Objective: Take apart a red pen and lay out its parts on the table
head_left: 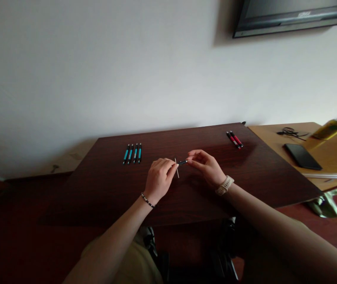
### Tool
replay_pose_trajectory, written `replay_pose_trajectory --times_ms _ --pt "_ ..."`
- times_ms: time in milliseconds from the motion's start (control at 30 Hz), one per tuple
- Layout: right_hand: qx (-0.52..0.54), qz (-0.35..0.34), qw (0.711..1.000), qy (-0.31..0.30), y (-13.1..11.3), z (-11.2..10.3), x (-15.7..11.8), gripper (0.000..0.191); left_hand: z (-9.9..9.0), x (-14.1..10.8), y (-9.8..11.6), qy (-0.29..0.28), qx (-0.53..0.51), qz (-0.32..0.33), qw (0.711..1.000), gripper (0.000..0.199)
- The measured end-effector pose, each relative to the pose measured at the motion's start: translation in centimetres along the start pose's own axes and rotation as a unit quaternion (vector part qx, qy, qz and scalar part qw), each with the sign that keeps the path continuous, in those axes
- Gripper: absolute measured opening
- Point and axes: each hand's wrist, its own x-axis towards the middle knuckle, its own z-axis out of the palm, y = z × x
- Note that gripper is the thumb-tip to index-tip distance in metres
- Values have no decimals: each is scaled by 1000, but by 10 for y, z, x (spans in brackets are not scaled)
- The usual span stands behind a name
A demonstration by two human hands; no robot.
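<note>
Between my two hands is a short dark pen part (182, 162) with a pale glint along it. The fingertips of my left hand (160, 176) pinch its left end, and the thumb and fingers of my right hand (205, 165) close on its right end. A thin whitish stick (177, 172), like a pen refill, shows right by the left fingertips; whether they touch it or it lies on the table I cannot tell. To the left, several blue-and-black pens (135, 154) lie side by side. Two red-and-black pens (234, 139) lie toward the back right.
The dark wooden table (109, 183) stands against a pale wall. On a lighter wooden surface (263, 136) to its right are a black phone (302, 156), a coiled black cable (289, 132) and a yellow can (330, 129). A screen (298, 17) hangs above.
</note>
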Motion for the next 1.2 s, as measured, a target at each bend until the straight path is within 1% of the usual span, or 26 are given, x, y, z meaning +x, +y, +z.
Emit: replay_pose_trajectory --times_ms 67,133,267,400,500,667,767,833,900,967,1000,1067,1133,1200 --pt "0 -6 1000 -5 -2 1 -1 43 0 0 1 -6 -10 -8 1000 35" --pt "3 -8 1000 -7 -2 2 -1 43 -1 0 2 -6 -19 -18 1000 36" --pt "-9 -11 1000 2 -2 1 -1 41 -1 1 5 11 -34 -26 999 10" --pt "-12 -10 1000 6 -2 -3 -1 41 -1 0 7 4 -21 -16 1000 4" --pt "-6 -13 1000 2 -2 -4 -2 39 0 0 6 6 -14 -14 1000 8" --pt "-3 -18 1000 -10 -2 -6 -2 39 5 1 4 -3 -1 -20 1000 28" --pt "-10 -24 1000 -6 -2 -7 -1 38 7 2 2 -5 -3 -32 999 36" --pt "-26 -30 999 -1 -3 -11 0 37 8 3 2 -2 -4 -34 999 37" --pt "-70 -46 996 5 -5 -18 2 35 8 4 1 3 -7 -35 999 37" --pt "-157 -77 984 12 -8 -28 5 30 8 3 1 5 -11 -34 999 36" --pt "-221 -96 971 14 -10 -34 6 27 8 3 1 6 -12 -34 999 35" --pt "-352 -117 929 3 -11 -46 8 22 9 2 1 7 -10 -30 999 33" --pt "-442 -115 889 -31 -9 -54 10 29 9 1 0 9 -4 -25 1000 32" --pt "-497 -111 859 -59 -6 -58 11 39 9 1 0 9 2 -20 1000 31"
